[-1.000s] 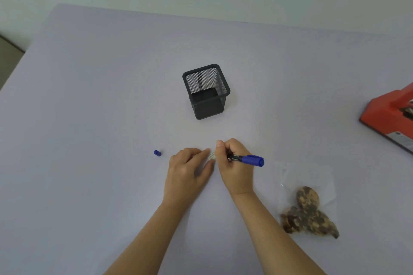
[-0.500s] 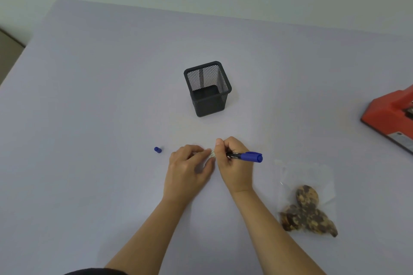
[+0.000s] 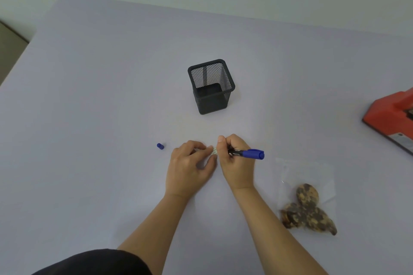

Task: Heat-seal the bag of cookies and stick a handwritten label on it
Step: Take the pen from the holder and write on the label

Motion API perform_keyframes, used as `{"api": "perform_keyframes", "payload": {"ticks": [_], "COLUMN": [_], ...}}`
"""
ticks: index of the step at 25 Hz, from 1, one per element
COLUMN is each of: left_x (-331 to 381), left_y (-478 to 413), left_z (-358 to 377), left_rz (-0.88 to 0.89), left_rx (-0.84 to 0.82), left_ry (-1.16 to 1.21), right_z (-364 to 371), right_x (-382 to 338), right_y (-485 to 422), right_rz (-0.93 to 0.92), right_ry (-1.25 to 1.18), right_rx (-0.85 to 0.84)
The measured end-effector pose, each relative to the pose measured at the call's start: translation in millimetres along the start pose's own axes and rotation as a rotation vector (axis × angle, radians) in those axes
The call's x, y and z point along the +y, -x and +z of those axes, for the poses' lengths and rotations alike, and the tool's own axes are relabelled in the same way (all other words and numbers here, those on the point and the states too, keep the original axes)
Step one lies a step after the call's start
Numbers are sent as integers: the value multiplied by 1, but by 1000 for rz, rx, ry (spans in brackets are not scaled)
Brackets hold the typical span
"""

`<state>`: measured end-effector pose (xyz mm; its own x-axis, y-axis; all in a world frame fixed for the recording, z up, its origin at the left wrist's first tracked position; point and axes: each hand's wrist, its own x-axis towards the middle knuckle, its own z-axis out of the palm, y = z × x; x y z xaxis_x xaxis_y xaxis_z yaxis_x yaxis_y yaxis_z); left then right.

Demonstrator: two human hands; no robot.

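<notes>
The right hand (image 3: 234, 158) grips the pen (image 3: 245, 153), writing on the small label (image 3: 214, 151). The left hand (image 3: 190, 163) presses it flat. The bag of cookies (image 3: 306, 196) waits right of the hands. Next, I think, peel and stick.

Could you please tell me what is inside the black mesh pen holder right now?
The mesh pen holder looks empty: only its dark floor shows through the open top. The near inside corner is hidden by its own wall.
</notes>
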<state>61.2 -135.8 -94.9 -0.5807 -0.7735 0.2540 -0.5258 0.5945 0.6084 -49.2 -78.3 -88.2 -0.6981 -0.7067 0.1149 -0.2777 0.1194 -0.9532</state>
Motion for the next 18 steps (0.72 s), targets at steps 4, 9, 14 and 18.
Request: {"api": "perform_keyframes", "payload": {"ticks": [4, 9, 14, 18], "left_x": [1, 0, 2, 1], "left_y": [-1, -1, -1, -1], "left_z": [0, -1, -1, -1], "left_rz": [-23, -17, -18, -15], "left_rx": [-7, -15, -7, -9], "left_ry": [5, 0, 5, 4], "right_z": [0, 0, 0, 1], "right_x": [0, -1, -2, -2], "right_y": [0, 0, -1, 0], "right_rz": [-16, -11, -14, -13], "right_ry": [4, 3, -8, -16], "right_rx": [9, 9, 32, 37]}}
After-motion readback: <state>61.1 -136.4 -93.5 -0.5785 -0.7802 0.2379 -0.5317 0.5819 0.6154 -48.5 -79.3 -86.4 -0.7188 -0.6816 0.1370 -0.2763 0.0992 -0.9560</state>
